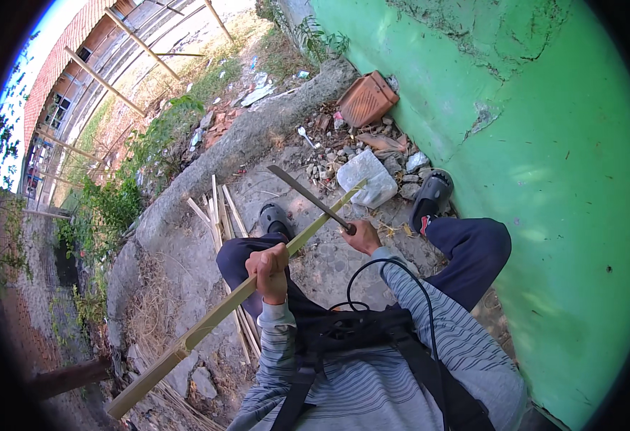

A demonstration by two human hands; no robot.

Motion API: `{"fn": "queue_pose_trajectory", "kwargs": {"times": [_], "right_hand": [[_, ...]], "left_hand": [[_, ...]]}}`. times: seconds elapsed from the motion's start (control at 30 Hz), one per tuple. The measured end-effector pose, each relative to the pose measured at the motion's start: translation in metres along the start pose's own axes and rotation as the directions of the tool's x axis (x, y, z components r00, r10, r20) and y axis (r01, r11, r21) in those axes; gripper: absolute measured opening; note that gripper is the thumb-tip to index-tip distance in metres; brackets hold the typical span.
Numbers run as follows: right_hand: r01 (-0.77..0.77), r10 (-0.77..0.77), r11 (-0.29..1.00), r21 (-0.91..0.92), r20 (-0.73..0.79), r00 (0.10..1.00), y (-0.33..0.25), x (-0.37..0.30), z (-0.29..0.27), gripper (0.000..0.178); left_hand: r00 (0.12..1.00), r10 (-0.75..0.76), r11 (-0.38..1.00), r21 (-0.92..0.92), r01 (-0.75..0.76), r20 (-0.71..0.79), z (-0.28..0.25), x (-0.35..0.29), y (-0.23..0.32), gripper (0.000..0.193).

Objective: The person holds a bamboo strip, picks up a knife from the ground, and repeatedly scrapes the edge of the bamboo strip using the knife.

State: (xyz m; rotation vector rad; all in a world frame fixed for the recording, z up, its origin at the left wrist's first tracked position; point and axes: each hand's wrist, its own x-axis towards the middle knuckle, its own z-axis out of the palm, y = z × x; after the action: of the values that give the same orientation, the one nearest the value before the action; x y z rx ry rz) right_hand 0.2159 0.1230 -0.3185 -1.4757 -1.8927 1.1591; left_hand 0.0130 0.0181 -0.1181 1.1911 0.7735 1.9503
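My left hand (268, 273) is closed around a long split bamboo slat (211, 321), gripping it near the middle. The slat runs slantwise from the lower left up to the right, and its far end looks thinner and split. In my right hand (364, 238) is the handle of a long-bladed knife (300, 189), like a machete. Its dark blade points up and to the left and crosses the slat beyond my left hand. Whether the edge touches the bamboo or only overlaps it in view, I cannot tell.
Several pale bamboo strips (221, 205) lie on the concrete by my left shoe (275, 217). A whitish plastic container (367, 177) rests among stones near my right shoe (433, 195). Beyond it are a clay roof tile (367, 100) and a low concrete kerb (247, 129). The green wall (566, 215) rises at right.
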Motion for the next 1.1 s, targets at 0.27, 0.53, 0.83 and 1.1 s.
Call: {"fn": "queue_pose_trajectory", "kwargs": {"times": [0.27,0.53,0.83,1.1], "right_hand": [[-0.214,0.202,0.966,-0.142,-0.094,0.975,0.063,0.014,-0.014,0.038],[-0.009,0.010,1.000,0.018,-0.053,0.999,0.038,0.005,-0.005,0.031],[-0.208,0.207,0.966,-0.152,-0.022,0.978,0.108,0.034,-0.039,0.034],[-0.027,0.027,0.999,0.027,-0.005,1.000,0.074,0.021,-0.018,0.026]], "left_hand": [[0.999,-0.009,1.000,-0.015,0.008,-0.048,-0.001,-0.004,-0.009,0.049],[0.999,-0.035,0.998,-0.046,0.033,-0.039,0.005,0.017,-0.010,0.048],[0.999,-0.010,1.000,0.004,0.010,0.038,0.013,0.021,-0.014,0.049],[0.998,-0.020,0.997,-0.077,0.015,-0.065,0.011,0.035,-0.018,0.049]]}}
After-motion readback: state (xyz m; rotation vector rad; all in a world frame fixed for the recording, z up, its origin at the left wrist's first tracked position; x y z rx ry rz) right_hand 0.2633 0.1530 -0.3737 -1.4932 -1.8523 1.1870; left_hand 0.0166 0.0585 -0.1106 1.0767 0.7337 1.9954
